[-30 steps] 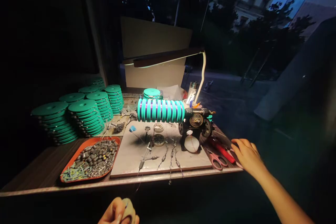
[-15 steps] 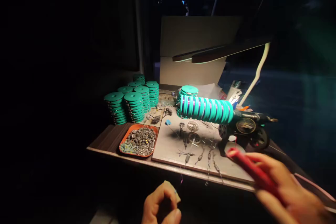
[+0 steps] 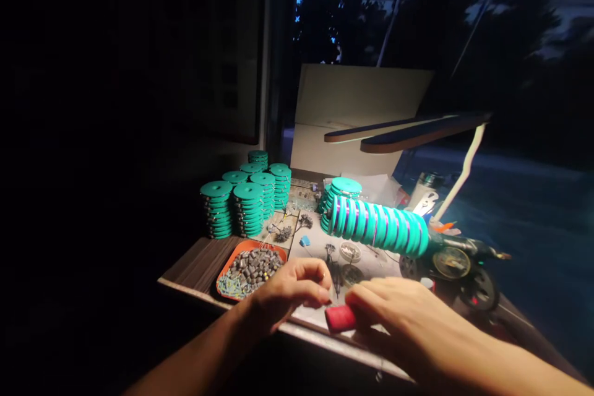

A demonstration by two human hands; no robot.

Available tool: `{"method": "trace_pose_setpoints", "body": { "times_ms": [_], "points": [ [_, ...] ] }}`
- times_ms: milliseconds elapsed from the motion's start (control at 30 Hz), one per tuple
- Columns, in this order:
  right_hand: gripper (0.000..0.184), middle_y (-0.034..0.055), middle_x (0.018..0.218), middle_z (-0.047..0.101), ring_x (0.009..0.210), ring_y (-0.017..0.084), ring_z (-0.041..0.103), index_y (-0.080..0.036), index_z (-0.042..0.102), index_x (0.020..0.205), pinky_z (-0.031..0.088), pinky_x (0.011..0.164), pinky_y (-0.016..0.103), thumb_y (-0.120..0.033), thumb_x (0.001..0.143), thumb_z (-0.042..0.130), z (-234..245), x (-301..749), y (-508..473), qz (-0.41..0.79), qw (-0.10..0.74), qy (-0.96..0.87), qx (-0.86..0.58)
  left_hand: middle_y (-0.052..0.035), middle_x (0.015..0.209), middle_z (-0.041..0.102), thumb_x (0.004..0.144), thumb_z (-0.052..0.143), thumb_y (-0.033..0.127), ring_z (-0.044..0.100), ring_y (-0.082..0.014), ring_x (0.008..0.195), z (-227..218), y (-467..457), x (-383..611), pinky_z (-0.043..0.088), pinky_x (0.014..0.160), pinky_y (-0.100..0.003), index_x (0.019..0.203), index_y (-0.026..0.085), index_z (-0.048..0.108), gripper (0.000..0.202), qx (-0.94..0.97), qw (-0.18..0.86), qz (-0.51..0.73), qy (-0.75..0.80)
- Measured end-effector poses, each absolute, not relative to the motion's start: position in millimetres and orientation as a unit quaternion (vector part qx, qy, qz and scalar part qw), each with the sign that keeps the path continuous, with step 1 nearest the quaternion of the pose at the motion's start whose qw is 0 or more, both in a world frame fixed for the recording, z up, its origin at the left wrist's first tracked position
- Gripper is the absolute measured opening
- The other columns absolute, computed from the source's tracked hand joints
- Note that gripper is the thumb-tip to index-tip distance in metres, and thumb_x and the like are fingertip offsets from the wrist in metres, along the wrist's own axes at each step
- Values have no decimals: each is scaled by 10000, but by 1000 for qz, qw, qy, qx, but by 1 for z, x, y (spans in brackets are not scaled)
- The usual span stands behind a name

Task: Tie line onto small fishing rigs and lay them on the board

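Both forearms are bare, no sleeves, rings or watch showing.

Very dim scene; the lamp (image 3: pixel 408 131) is lighting only the desk (image 3: pixel 195 263), surroundings falling to black, window view blurring at right, edges bending.

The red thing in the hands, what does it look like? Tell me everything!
The small red block-shaped handle looks like smooth plastic with a blunt, squared end pointing left. Only that end shows; the rest is hidden inside the right hand, which wraps around it. The left hand pinches its fingers just beside the tip. It sits low over the near edge of the pale work board.
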State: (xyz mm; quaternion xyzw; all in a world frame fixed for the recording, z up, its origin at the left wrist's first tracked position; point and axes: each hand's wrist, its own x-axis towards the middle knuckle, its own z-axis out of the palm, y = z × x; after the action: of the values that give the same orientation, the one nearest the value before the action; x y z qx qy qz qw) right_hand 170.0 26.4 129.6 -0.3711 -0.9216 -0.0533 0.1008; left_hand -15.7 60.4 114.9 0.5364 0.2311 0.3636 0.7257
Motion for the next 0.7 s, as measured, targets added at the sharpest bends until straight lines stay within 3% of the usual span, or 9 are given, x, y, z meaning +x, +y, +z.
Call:
{"method": "trace_pose_setpoints", "body": {
  "times_ms": [133,233,333,500,700],
  "points": [
    [110,-27,588,539,451,114,439,-217,396,734,272,415,225,-241,838,422,111,172,24,73,157,-894,-413,48,502,416,559,501,198,399,-97,506,90,46,2,341,567,-233,569,179,479,31,369,828,394,151],
    [87,-4,705,580,581,138,513,-223,424,824,374,518,222,-308,844,425,108,166,18,248,274,-832,-413,19,572,467,600,550,237,472,-130,597,78,26,17,380,642,-272,578,189,496,76,221,841,488,77],
    [152,3,796,589,716,161,535,-231,492,901,417,645,236,-363,838,449,113,158,14,389,375,-739,-403,-9,653,518,614,579,263,510,-169,670,77,16,28,387,677,-303,611,199,510,94,214,809,541,80],
    [202,-13,718,508,665,144,461,-203,534,847,379,607,231,-387,850,454,106,149,16,415,439,-684,-409,-5,710,514,559,627,194,486,-164,708,71,14,39,356,718,-292,644,191,533,127,253,765,585,94],
    [214,-23,689,450,634,127,406,-186,542,842,355,582,228,-390,844,479,87,145,25,413,471,-666,-405,32,629,376,603,638,233,351,-130,601,48,11,42,286,576,-250,680,211,520,143,360,649,650,162]
  ]
}}
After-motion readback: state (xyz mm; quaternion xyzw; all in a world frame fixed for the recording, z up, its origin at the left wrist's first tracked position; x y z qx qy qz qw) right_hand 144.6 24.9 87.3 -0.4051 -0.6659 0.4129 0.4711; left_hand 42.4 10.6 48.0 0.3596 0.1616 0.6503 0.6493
